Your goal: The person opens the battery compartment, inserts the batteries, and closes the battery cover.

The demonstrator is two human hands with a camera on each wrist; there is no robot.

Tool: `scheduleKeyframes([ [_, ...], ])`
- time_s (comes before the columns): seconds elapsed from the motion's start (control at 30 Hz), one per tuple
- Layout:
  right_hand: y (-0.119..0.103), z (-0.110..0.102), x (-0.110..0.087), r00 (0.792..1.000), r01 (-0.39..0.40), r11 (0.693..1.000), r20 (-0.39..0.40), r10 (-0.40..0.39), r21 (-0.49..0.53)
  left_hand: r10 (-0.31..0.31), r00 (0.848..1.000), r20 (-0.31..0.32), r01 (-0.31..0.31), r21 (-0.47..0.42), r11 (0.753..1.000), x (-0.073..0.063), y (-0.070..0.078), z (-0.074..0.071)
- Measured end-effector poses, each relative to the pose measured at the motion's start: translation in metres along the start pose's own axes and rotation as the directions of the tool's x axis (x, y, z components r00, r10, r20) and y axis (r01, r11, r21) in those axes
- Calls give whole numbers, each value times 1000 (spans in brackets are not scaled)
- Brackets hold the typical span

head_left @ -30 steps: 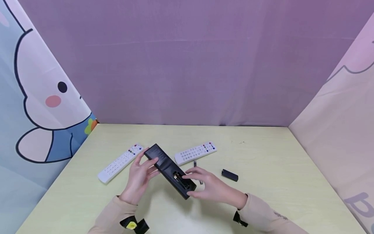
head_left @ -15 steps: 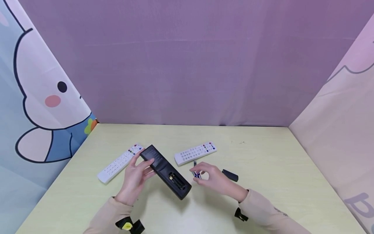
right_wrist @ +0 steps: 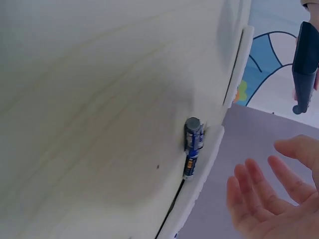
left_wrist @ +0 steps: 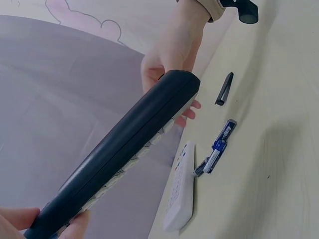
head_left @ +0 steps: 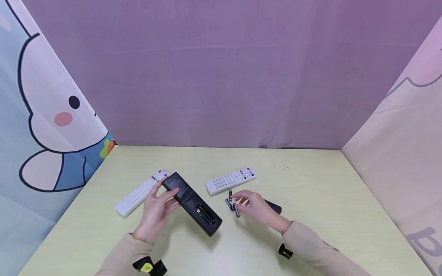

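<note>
a cloth-walled booth: purple backdrop (head_left: pixel 221 76), cartoon hanging (head_left: pixel 58 115), pale table (head_left: pixel 310 176).

1 remote (head_left: pixel 188 198) and the cover (head_left: pixel 274 207) are black, 2 more remotes (head_left: pixel 229 182) white with red and blue buttons (head_left: pixel 248 169), the batteries (left_wrist: pixel 216 155) blue and silver, the bench (head_left: pixel 310 180) pale yellow, the backdrop (head_left: pixel 221 80) plain purple, the sleeves (head_left: pixel 307 245) beige.

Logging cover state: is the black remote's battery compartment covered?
No; in the head view, the battery compartment of the black remote is uncovered.
</note>
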State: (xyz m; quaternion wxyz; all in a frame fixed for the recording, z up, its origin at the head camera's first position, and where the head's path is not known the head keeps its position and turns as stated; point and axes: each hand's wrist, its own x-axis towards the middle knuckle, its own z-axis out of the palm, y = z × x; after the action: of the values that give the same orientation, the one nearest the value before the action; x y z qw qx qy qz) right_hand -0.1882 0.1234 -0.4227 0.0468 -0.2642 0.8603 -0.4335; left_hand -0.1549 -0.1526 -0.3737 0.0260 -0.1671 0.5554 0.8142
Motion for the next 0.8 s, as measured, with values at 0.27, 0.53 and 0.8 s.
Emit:
scheduleKeyframes([
  [0.27, 8, 2, 4, 997, -74, 997, 14, 75, -32, -7, 1000, 6, 7, -2, 1000, -2, 0, -5],
  [0.53, 14, 5, 7, 984, -170, 984, 37, 172, -57, -12, 1000, -1, 12, 1, 1000, -1, 0, -10],
  [0.8, 23, 8, 7, 976, -201, 977, 70, 206, -65, -5, 1000, -15, 5, 6, 1000, 0, -2, -12],
])
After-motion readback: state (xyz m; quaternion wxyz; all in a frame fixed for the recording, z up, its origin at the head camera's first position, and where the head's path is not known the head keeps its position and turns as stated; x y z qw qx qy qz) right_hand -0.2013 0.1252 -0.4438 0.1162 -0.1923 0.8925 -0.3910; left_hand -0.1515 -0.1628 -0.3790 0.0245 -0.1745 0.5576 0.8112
